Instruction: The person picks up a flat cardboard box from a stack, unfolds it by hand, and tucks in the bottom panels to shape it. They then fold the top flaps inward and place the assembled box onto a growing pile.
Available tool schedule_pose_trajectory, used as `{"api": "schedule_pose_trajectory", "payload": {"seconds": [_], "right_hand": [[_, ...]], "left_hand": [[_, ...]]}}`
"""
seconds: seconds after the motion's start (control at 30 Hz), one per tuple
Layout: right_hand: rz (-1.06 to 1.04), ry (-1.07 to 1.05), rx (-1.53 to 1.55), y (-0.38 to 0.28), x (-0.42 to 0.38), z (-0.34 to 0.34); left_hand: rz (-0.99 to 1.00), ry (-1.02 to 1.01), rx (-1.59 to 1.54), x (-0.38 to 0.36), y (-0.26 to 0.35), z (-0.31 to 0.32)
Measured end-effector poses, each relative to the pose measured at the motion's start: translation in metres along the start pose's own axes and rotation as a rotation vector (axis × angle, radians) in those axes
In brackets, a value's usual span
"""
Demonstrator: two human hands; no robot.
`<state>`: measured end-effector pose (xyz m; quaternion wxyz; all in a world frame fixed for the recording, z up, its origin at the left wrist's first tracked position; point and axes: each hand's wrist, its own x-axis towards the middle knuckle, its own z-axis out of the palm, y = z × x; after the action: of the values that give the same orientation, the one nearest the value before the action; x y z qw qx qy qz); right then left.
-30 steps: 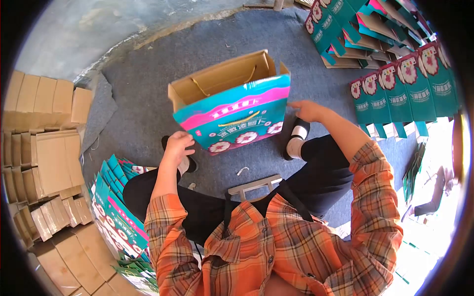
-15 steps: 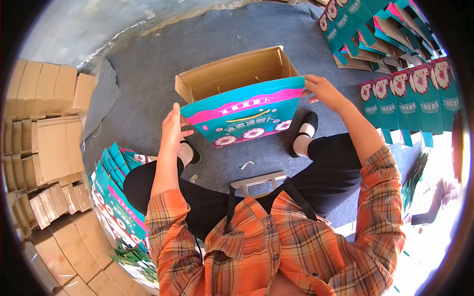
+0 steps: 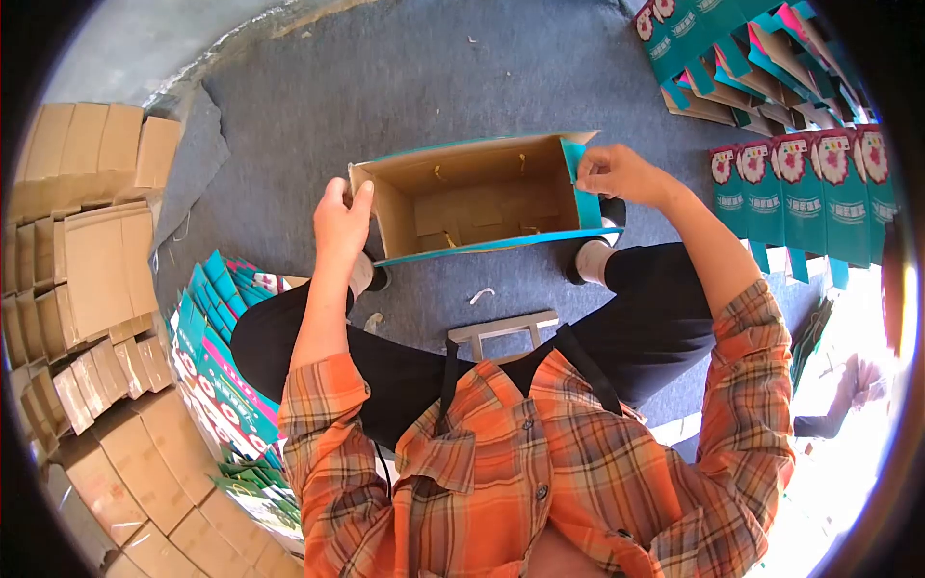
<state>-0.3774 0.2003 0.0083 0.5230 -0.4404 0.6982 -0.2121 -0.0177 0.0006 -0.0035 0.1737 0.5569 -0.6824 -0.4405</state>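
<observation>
An open-topped cardboard gift box (image 3: 482,207), teal outside and brown inside, stands on the floor between the person's feet, its opening facing up. Yellow cord ends show on its inner long walls. My left hand (image 3: 342,220) pinches the box's left end at the upper corner. At the right end, my right hand (image 3: 617,175) has its fingers closed on the teal end flap (image 3: 584,193), which is folded inward over the opening.
Flat brown cartons (image 3: 106,279) are stacked at the left. Folded teal boxes (image 3: 226,376) lie beside the left knee. Rows of teal boxes (image 3: 795,212) stand at the right. A small metal-framed stool (image 3: 503,330) sits between the legs.
The box has tipped upright, so its printed front has turned out of sight and its inside shows. My right hand has moved onto the end flap, now folded in.
</observation>
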Motion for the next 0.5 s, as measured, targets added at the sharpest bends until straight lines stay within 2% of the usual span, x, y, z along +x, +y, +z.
{"api": "schedule_pose_trajectory", "payload": {"seconds": [0.07, 0.1, 0.17, 0.23, 0.33, 0.4, 0.43, 0.5], "right_hand": [[-0.052, 0.011, -0.087, -0.002, 0.007, 0.002], [-0.051, 0.006, -0.085, -0.005, 0.005, 0.004], [-0.073, 0.146, -0.029, -0.015, 0.000, 0.009], [-0.056, 0.156, -0.024, -0.020, 0.000, 0.017], [-0.034, 0.171, -0.032, -0.019, 0.003, 0.022], [-0.028, 0.178, -0.042, -0.016, 0.007, 0.024], [-0.034, 0.205, -0.052, -0.013, 0.009, 0.025], [-0.036, 0.233, -0.061, -0.015, 0.008, 0.028]], "left_hand": [[0.081, 0.044, 0.229, -0.003, 0.002, 0.002], [0.074, 0.050, 0.192, -0.005, 0.002, 0.004], [0.101, 0.062, 0.231, -0.007, -0.001, 0.006], [0.130, 0.074, 0.269, -0.006, -0.005, 0.007], [0.056, 0.056, 0.189, -0.005, -0.015, 0.006], [0.117, -0.077, 0.183, -0.007, -0.014, 0.006], [0.115, -0.081, 0.185, -0.010, -0.014, 0.007], [0.183, -0.356, 0.100, -0.021, 0.002, 0.007]]}}
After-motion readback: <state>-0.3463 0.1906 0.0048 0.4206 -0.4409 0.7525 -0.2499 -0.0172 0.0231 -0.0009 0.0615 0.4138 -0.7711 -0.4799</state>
